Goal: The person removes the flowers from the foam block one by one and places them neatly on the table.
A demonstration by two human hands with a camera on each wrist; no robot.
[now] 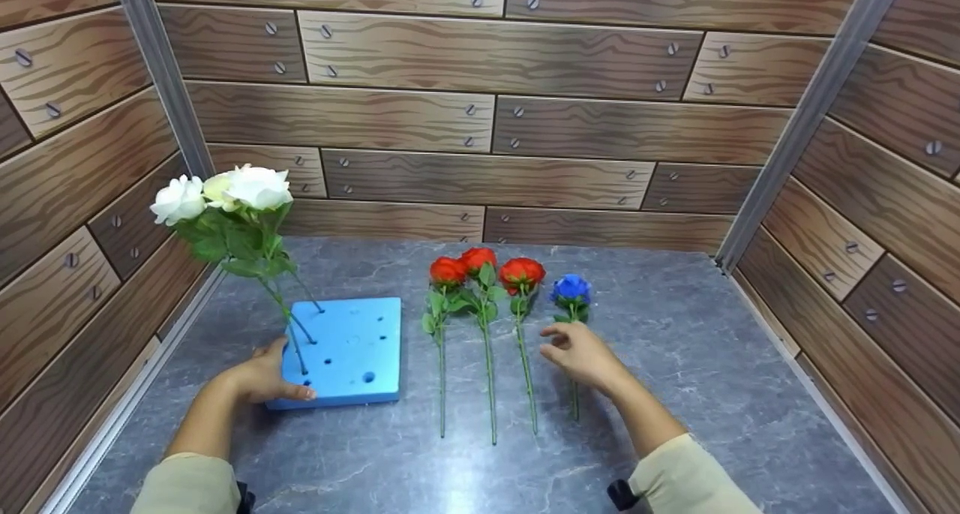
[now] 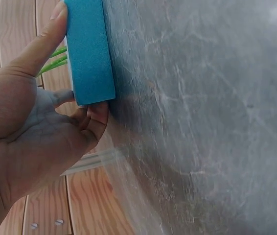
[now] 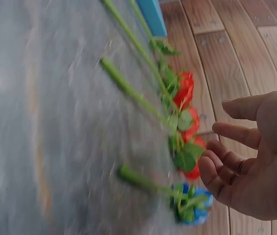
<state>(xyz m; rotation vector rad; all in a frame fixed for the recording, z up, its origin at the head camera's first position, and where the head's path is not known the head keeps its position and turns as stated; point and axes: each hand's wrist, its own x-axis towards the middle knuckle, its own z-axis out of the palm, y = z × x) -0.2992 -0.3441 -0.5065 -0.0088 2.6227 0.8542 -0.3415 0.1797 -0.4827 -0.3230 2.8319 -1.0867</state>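
Observation:
At the left of the head view my left hand (image 1: 262, 379) grips the near left corner of a blue foam block (image 1: 352, 349). The left wrist view shows the thumb along one face of the block (image 2: 90, 58) and fingertips tucked at its underside. White artificial roses (image 1: 255, 189) stand in holes along the block's left side, leaning left. My right hand (image 1: 581, 355) hovers over the stem of a blue artificial rose (image 1: 571, 289), its fingers loosely bent and holding nothing. In the right wrist view, the blue rose (image 3: 202, 203) lies below the fingertips.
Three red artificial roses, the nearest to my right hand being a red rose (image 1: 521, 274), lie between block and hand, stems toward me. More holes, one larger hole (image 1: 368, 377) among them, dot the block. Wood-patterned walls (image 1: 487, 124) enclose the grey marbled table (image 1: 360, 461) on three sides.

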